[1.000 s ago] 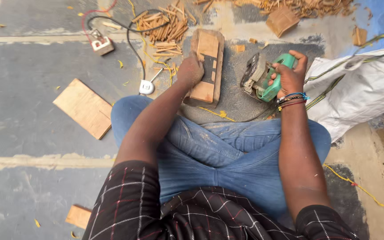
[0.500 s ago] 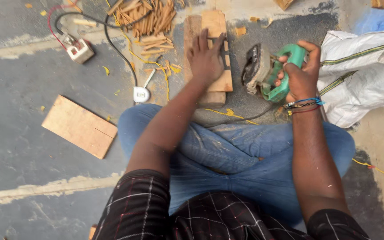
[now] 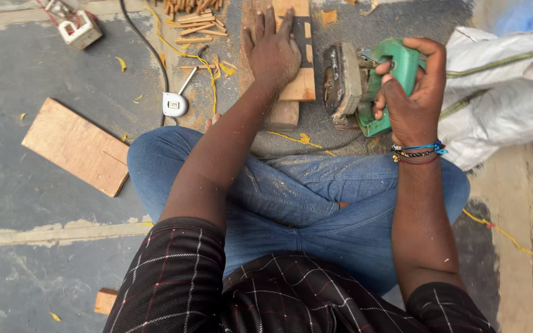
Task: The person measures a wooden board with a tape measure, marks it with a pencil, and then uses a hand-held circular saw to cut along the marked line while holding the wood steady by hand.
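Observation:
I sit cross-legged on a grey floor in blue jeans. My left hand [image 3: 272, 52] lies flat, fingers spread, pressing on a stack of small wooden boards [image 3: 300, 86] in front of my knees. My right hand [image 3: 411, 92], with bead bracelets at the wrist, grips the green handle of a handheld power saw [image 3: 359, 83] that rests on the floor just right of the boards. The saw's metal guard is beside the boards' right edge; I cannot tell whether it touches them.
A wooden plank [image 3: 78, 145] lies at left. A white plug [image 3: 175, 103] with black cable and a socket box [image 3: 80, 31] are up left. Thin wood sticks [image 3: 192, 15] lie at top. A white sack [image 3: 504, 92] sits at right. A small wood block [image 3: 105, 301] lies near my left elbow.
The view has moved closer and downward over the work. My left hand stays flat on the boards and my right hand keeps its grip on the saw next to them.

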